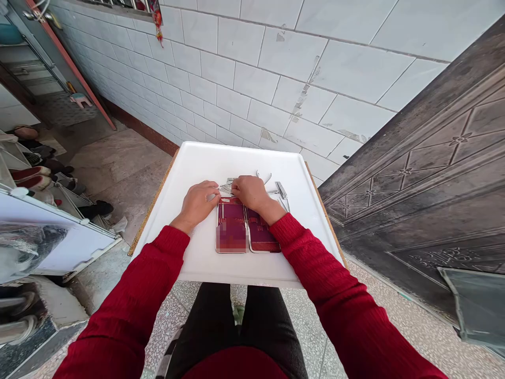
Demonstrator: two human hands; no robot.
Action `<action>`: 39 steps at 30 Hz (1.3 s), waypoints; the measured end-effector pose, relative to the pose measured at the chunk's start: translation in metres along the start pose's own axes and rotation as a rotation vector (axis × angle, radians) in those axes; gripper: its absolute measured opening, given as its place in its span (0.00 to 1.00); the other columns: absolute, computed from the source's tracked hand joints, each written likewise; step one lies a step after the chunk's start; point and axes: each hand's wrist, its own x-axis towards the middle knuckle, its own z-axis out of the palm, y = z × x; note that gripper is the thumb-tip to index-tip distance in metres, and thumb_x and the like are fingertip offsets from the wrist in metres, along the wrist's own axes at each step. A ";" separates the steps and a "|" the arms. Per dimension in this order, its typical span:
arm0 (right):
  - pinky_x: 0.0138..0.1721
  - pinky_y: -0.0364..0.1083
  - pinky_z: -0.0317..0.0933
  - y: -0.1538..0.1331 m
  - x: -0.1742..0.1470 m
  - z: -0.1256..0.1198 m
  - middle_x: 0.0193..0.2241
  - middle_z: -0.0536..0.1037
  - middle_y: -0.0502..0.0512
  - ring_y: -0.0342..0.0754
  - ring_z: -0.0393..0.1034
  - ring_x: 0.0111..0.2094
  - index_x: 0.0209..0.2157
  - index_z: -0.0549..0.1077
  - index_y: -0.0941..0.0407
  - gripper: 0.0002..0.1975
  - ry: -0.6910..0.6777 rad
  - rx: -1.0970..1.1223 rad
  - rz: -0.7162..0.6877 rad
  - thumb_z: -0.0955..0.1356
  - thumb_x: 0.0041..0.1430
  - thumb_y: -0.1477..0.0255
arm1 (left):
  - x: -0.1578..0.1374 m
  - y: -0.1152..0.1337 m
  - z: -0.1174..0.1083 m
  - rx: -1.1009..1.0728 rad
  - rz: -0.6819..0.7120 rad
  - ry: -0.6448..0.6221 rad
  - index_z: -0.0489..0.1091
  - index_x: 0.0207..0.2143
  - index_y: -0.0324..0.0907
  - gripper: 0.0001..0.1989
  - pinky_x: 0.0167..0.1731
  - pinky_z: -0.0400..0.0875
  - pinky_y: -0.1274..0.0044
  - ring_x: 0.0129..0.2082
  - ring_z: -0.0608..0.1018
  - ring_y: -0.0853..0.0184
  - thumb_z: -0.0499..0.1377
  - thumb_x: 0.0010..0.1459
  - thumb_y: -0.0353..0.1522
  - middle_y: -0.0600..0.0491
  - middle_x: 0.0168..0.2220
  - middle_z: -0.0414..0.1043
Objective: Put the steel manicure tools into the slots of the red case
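Observation:
An opened red and purple case (232,218) lies flat on the white tabletop, its two halves side by side; part of its left half is blurred out. At the left half's far corner, my left hand (200,204) has thumb and index finger pinched together. My right hand (252,193) is closed with fingers bent down just beyond the case, covering part of it. Small shiny metal pieces (225,187) lie between my fingertips; what either pinch holds is too small to make out. A nail clipper (281,190) and other slim metal tools rest right of my right hand.
The white tabletop (197,158) has a raised rim and stands close to a white tiled wall (236,79). To the right is a dark patterned door (418,158). A rack with shoes (35,176) stands at the left.

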 end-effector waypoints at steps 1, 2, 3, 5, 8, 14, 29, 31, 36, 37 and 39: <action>0.37 0.46 0.57 -0.001 0.002 -0.001 0.45 0.83 0.60 0.53 0.76 0.45 0.42 0.81 0.57 0.13 -0.014 -0.014 -0.002 0.64 0.68 0.74 | 0.000 0.000 0.000 0.004 0.001 -0.004 0.78 0.32 0.45 0.11 0.58 0.72 0.64 0.52 0.80 0.59 0.56 0.63 0.34 0.51 0.52 0.80; 0.37 0.46 0.58 -0.002 0.003 -0.001 0.45 0.83 0.60 0.53 0.76 0.45 0.43 0.81 0.57 0.13 -0.025 -0.024 0.000 0.64 0.68 0.75 | 0.000 0.000 0.000 0.009 0.002 -0.006 0.78 0.32 0.45 0.11 0.57 0.72 0.64 0.51 0.80 0.59 0.56 0.63 0.33 0.51 0.51 0.80; 0.37 0.46 0.58 -0.003 0.004 -0.001 0.45 0.83 0.61 0.54 0.76 0.45 0.43 0.81 0.57 0.12 -0.029 -0.030 0.003 0.64 0.68 0.75 | 0.000 0.000 0.000 0.012 0.002 -0.007 0.78 0.32 0.45 0.11 0.57 0.72 0.64 0.51 0.80 0.59 0.56 0.63 0.33 0.52 0.51 0.80; 0.37 0.46 0.58 -0.004 0.005 0.000 0.46 0.83 0.61 0.54 0.76 0.46 0.44 0.80 0.57 0.12 -0.021 -0.033 0.006 0.64 0.68 0.75 | 0.000 0.001 -0.001 0.013 0.003 -0.006 0.79 0.32 0.45 0.11 0.57 0.73 0.64 0.50 0.80 0.59 0.56 0.63 0.33 0.52 0.50 0.80; 0.36 0.46 0.57 -0.004 0.004 0.002 0.47 0.82 0.60 0.53 0.76 0.46 0.44 0.79 0.57 0.12 0.005 -0.024 0.005 0.63 0.68 0.75 | 0.000 0.001 -0.001 0.010 0.009 -0.003 0.79 0.33 0.45 0.11 0.56 0.73 0.63 0.49 0.81 0.59 0.56 0.63 0.33 0.51 0.49 0.80; 0.37 0.47 0.56 0.004 0.003 0.011 0.44 0.81 0.62 0.52 0.74 0.42 0.41 0.77 0.58 0.11 0.086 0.084 -0.021 0.62 0.69 0.76 | 0.000 0.002 -0.001 0.007 0.007 0.006 0.79 0.33 0.45 0.11 0.56 0.74 0.64 0.50 0.81 0.59 0.56 0.63 0.34 0.51 0.50 0.81; 0.29 0.43 0.63 0.027 -0.001 0.024 0.26 0.73 0.43 0.41 0.66 0.24 0.62 0.69 0.56 0.31 0.233 1.103 -0.107 0.67 0.55 0.76 | 0.000 0.003 0.001 -0.032 -0.011 0.031 0.79 0.33 0.45 0.10 0.56 0.74 0.65 0.50 0.81 0.58 0.58 0.63 0.35 0.51 0.50 0.81; 0.27 0.42 0.63 0.024 -0.003 0.021 0.26 0.73 0.43 0.41 0.67 0.23 0.60 0.70 0.56 0.29 0.228 1.183 -0.095 0.68 0.55 0.75 | 0.000 0.003 0.001 -0.029 -0.012 0.028 0.79 0.32 0.45 0.11 0.56 0.73 0.65 0.50 0.81 0.58 0.58 0.63 0.35 0.51 0.50 0.81; 0.20 0.40 0.60 0.012 -0.013 0.024 0.20 0.74 0.41 0.40 0.67 0.18 0.49 0.70 0.55 0.22 0.067 1.342 -0.034 0.72 0.50 0.73 | 0.000 0.004 0.001 -0.017 -0.016 0.024 0.79 0.33 0.46 0.11 0.56 0.73 0.65 0.49 0.81 0.59 0.57 0.63 0.35 0.52 0.49 0.81; 0.19 0.39 0.60 0.010 -0.015 0.026 0.19 0.74 0.40 0.40 0.66 0.17 0.47 0.70 0.55 0.21 0.044 1.346 -0.026 0.72 0.50 0.73 | 0.000 0.004 0.001 -0.015 -0.017 0.025 0.79 0.33 0.46 0.11 0.56 0.73 0.65 0.49 0.81 0.59 0.57 0.62 0.35 0.52 0.49 0.81; 0.18 0.38 0.61 0.005 -0.020 0.031 0.18 0.74 0.39 0.40 0.67 0.17 0.46 0.68 0.54 0.21 0.033 1.345 -0.003 0.72 0.50 0.73 | 0.000 0.003 0.002 -0.016 -0.014 0.023 0.79 0.33 0.46 0.11 0.57 0.73 0.65 0.50 0.81 0.59 0.57 0.62 0.34 0.52 0.49 0.81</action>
